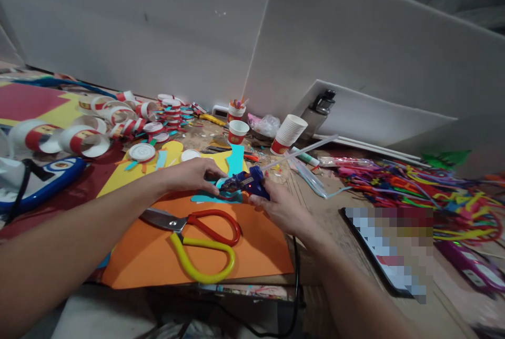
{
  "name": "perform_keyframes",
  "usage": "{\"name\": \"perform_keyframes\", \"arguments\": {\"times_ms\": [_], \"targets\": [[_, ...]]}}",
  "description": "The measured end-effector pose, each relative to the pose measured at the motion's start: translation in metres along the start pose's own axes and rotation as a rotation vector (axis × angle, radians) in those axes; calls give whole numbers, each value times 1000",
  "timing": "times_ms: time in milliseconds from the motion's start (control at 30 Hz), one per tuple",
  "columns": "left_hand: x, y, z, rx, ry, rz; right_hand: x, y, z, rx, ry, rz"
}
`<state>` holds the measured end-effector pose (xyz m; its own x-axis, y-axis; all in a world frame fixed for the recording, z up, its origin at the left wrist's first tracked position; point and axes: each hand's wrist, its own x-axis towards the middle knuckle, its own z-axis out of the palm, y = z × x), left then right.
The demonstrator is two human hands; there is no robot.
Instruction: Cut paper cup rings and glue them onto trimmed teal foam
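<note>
My right hand point(282, 205) is wrapped around a blue hot glue gun point(254, 181), and a long clear glue stick point(302, 152) sticks out of its back. The gun's nozzle points left, at the fingertips of my left hand point(197, 176). That hand is closed in a pinch on a small round piece with a red edge, mostly hidden by the fingers and nozzle. Light-blue paper point(236, 160) lies around and under it. Closer to me, scissors point(177, 223) with one red and one yellow handle rest partly open on an orange sheet point(134, 260).
Cut paper-cup rings point(82, 136) and round cup pieces point(142, 153) cover the left. Behind stand a paper cup point(239, 131), stacked cups point(290, 131) and a bottle point(317, 113). Pipe cleaners point(426, 184) and a pixelated device point(389, 255) lie right. The gun's black cord point(295, 265) hangs over the front edge.
</note>
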<state>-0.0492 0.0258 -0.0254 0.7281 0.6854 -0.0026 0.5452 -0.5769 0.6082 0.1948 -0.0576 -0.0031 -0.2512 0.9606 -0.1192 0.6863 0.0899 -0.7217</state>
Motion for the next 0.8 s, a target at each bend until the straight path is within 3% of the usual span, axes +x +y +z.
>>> {"name": "perform_keyframes", "arguments": {"times_ms": [400,633,800], "targets": [[0,0,1,12,5,-3,7,5,10,-35,94,-17],[0,-3,2,-11,20,23,2,2,0,-3,-5,13],[0,-3,2,-39,15,0,1,7,-9,0,57,8]]}}
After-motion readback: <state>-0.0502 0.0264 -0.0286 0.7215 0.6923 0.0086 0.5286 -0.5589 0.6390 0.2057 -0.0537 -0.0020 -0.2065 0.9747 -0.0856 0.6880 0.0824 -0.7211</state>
